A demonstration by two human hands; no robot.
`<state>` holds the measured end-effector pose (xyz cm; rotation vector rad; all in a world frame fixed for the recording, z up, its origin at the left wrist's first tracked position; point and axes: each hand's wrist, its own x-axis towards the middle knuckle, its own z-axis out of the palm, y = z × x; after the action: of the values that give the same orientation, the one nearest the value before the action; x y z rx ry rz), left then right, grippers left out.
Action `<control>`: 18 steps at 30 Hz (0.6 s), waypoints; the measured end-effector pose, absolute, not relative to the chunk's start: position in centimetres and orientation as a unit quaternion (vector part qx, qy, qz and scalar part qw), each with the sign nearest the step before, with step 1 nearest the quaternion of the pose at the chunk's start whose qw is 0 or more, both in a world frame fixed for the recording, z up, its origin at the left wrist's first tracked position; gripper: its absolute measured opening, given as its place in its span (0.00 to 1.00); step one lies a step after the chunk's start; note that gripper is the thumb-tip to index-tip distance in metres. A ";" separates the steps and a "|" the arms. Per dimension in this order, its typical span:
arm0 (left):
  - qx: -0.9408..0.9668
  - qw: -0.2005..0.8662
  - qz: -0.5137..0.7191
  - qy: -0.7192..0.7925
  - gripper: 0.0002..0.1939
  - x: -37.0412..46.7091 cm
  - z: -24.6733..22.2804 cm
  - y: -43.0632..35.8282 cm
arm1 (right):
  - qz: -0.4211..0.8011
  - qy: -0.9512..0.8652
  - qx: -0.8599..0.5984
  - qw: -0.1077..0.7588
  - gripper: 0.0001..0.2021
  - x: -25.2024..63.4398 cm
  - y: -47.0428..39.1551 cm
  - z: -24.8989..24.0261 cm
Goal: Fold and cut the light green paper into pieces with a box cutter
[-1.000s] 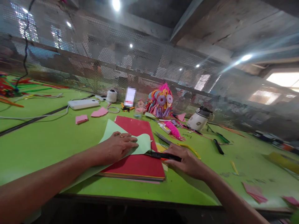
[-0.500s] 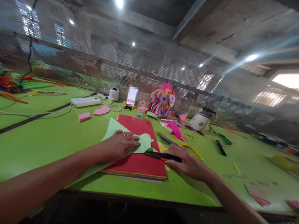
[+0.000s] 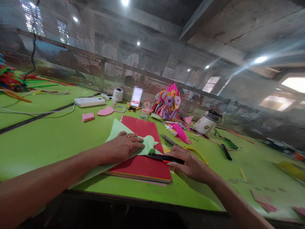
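Note:
My left hand [image 3: 127, 146] lies flat with its fingers stretched out, pressing on a sheet of light green paper [image 3: 115, 130]. The sheet is folded over, and its right end curls up in a roll. Under it rests a stack of coloured paper with a red sheet [image 3: 143, 168] on top. My right hand [image 3: 183, 160] is closed around a black utility knife [image 3: 175, 159] with a red part on its side. The knife's front end points left, at the lower edge of the fold; its tip is partly hidden by the paper.
Yellow-handled scissors [image 3: 196, 152] lie just behind my right hand. Farther back are a glue bottle [image 3: 171, 130], pink yarn [image 3: 179, 132], tasselled decorations [image 3: 169, 103] and a white jug [image 3: 206, 122]. Pink paper pieces [image 3: 88, 117] and a white power bank [image 3: 90, 101] lie at the left.
The knife in my right hand has slid slightly left along the fold of the green paper. My left hand stays pressed on the sheet. The whole view has shifted a little.

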<state>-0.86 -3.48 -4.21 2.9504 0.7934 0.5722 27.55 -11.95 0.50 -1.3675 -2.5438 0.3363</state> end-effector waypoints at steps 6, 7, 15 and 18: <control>0.951 0.013 0.175 0.256 0.17 -0.9 -4.3 -3.4 | 0.107 -0.881 -0.445 0.119 0.12 26.5 -11.4 0.7; 0.951 0.014 0.174 0.254 0.17 -1.0 -4.2 -3.4 | 0.104 -0.882 -0.445 0.120 0.12 26.4 -11.4 0.6; 0.952 0.029 0.159 0.260 0.18 -1.0 -4.0 -3.4 | 0.086 -0.884 -0.443 0.124 0.12 26.3 -11.8 0.7; 0.952 0.029 0.162 0.260 0.18 -1.0 -3.8 -3.6 | 0.083 -0.886 -0.440 0.117 0.13 25.8 -11.6 0.9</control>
<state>-1.00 -3.58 -3.79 2.9356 0.8011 0.4993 25.79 -11.62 0.87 -1.2887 -2.5949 0.2420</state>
